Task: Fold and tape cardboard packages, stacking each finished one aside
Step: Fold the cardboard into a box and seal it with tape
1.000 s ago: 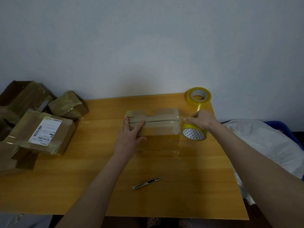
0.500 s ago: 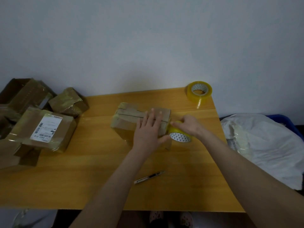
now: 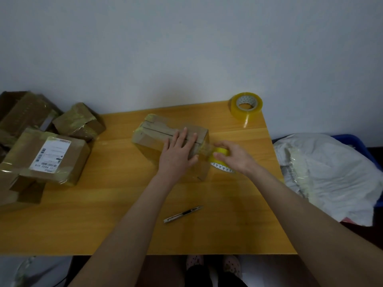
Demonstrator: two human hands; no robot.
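The box (image 3: 151,137) was brown, the counter (image 3: 103,214) honey-yellow with wood grain. The near tape roll (image 3: 221,151) and far tape roll (image 3: 245,106) were yellow, their white cores printed with dark triangles.

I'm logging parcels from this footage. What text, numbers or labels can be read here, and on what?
Shipping label on the left box: barcodes and lines of print, too blurred to read.
Core of the far tape roll: triangle pattern, no words.
Core of the held tape roll: same pattern, no words.
Nothing else shows text.

Knife (image 3: 183,214) before box (image 3: 151,137), on table (image 3: 103,224)
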